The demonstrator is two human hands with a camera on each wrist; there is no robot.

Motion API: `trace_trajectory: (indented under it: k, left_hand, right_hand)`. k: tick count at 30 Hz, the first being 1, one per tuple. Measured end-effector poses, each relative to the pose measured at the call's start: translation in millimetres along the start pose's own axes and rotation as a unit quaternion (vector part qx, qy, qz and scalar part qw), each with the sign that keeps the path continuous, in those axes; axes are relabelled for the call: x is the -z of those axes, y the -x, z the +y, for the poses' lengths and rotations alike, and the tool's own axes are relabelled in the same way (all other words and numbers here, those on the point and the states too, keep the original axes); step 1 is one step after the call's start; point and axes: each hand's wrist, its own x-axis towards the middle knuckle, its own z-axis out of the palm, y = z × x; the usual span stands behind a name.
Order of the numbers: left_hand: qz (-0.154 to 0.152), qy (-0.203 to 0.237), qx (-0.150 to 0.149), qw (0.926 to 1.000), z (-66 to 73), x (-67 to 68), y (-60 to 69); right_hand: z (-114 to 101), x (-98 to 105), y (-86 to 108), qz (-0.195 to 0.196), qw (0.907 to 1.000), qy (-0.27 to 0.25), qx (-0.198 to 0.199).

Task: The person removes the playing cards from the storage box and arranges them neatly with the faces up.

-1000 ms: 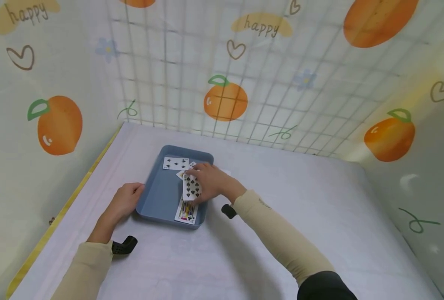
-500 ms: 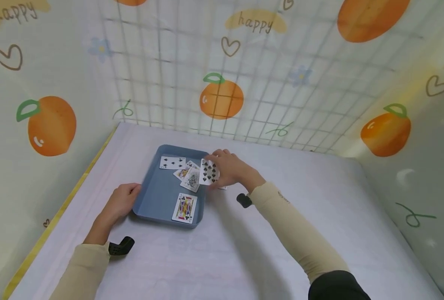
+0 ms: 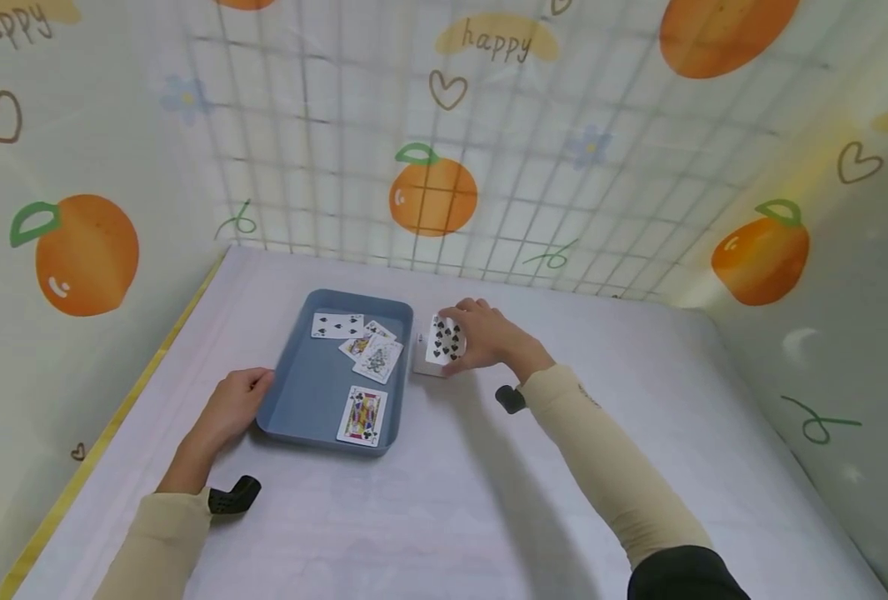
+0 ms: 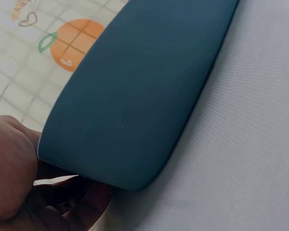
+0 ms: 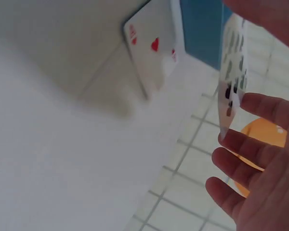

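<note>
My right hand (image 3: 489,337) pinches a spades playing card (image 3: 442,340) by its edges, just right of the tray. In the right wrist view, the thumb is at one end of this spades card (image 5: 233,62) and fingertips at the other. Below it an ace of hearts (image 5: 154,45) lies face up on the table, partly covered in the head view. My left hand (image 3: 237,400) grips the left side of the blue-grey tray (image 3: 294,408); the left wrist view shows fingers curled at the corner of the tray (image 4: 135,106).
Inside the tray lie a spades card (image 3: 337,326), a black-and-white picture card (image 3: 378,358) overlapping a coloured face card (image 3: 356,345), and a clubs face card (image 3: 362,415). White cloth (image 3: 564,433) covers the table. A printed curtain (image 3: 339,150) hangs behind.
My right hand has lifted the spades card out of the tray and carried it right, over the ace. The overlapping picture cards are uncovered. My left hand stays at the tray's side.
</note>
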Motion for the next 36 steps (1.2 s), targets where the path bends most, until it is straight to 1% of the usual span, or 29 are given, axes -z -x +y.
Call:
trace_trajectory:
  k: [7, 13, 18, 22, 26, 30, 36]
  left_hand:
    - [0.004, 0.005, 0.001, 1.0, -1.5, 1.2, 0.0]
    - [0.004, -0.002, -0.003, 1.0, -4.0, 2.7, -0.5]
    - [0.001, -0.005, -0.004, 1.0, -4.1, 3.4, -0.4]
    - [0.001, -0.004, -0.001, 1.0, -3.0, 3.1, -1.0]
    - [-0.002, -0.002, 0.002, 1.0, -1.9, 2.0, -1.1]
    - [-0.007, 0.001, 0.002, 1.0, -1.1, 1.2, -1.7]
    - [-0.013, 0.003, 0.0, 0.9999, -4.6, 3.0, -5.0]
  right_hand:
    - [12, -9, 3.6, -0.015, 0.9997, -0.008, -0.016]
    - [20, -12, 5.2, -0.014, 0.9994, -0.013, -0.029]
    - [27, -15, 5.4, -0.016, 0.9994, -0.009, -0.03]
    - [32, -17, 5.6, -0.018, 0.9992, -0.015, -0.033]
    - [36, -19, 6.2, -0.028, 0.9984, -0.023, -0.044]
    - [40, -21, 6.7, -0.037, 0.9981, -0.023, -0.043]
    - [42, -26, 2.3, -0.054, 0.9963, -0.036, -0.057]
